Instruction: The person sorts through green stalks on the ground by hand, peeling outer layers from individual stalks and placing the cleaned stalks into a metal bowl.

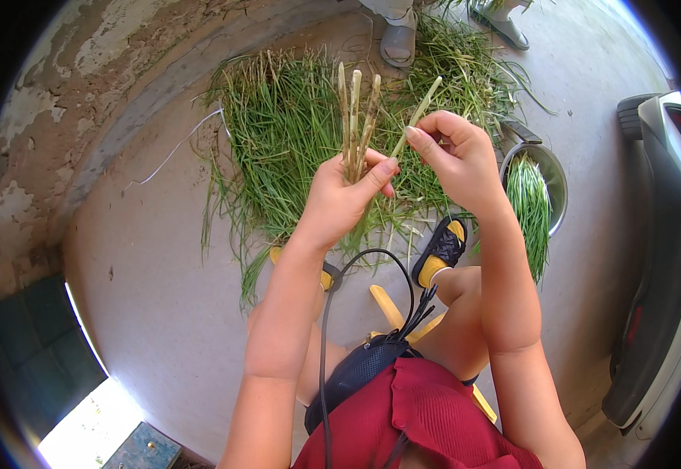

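Several pale, brown-streaked plant stalks stand upright in my left hand, their cut ends pointing away from me. My right hand pinches one cleaner, light green stalk between thumb and fingertips. The lower end of that stalk meets my left thumb and fingers. Below both hands, a thick heap of long green leafy stalks lies on the floor. To the right, a metal basin holds a bundle of green stalks with whitish ends, leaves hanging over the rim.
Another person's sandalled feet stand by a second heap of greens. A parked car is at the right, a peeling wall at the left. White string lies on the concrete floor. A black cable hangs before me.
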`<state>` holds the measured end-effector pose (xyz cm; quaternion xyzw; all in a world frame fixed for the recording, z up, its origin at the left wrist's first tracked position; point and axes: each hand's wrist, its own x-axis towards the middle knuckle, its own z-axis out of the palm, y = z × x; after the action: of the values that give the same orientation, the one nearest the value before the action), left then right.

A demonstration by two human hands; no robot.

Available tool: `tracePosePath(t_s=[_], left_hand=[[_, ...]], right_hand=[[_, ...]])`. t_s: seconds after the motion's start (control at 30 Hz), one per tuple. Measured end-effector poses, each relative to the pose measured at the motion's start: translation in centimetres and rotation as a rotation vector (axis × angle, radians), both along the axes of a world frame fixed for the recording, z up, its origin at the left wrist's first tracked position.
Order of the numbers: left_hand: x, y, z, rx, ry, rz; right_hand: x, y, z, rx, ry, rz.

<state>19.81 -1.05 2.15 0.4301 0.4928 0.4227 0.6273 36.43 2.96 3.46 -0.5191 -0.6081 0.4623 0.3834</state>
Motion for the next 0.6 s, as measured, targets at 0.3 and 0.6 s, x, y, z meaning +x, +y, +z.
tracePosePath(t_s=[0.3,0.6], left_hand=[[0.0,0.1,0.6,-0.079,0.004,-0.011],[-0.6,0.3,0.9,-0.147,-0.025,-0.032]], right_hand=[[0.0,-0.1,0.5,0.015,-0.071,-0.008],[2.8,0.6,1.4,-0.298,0.694,0.033]])
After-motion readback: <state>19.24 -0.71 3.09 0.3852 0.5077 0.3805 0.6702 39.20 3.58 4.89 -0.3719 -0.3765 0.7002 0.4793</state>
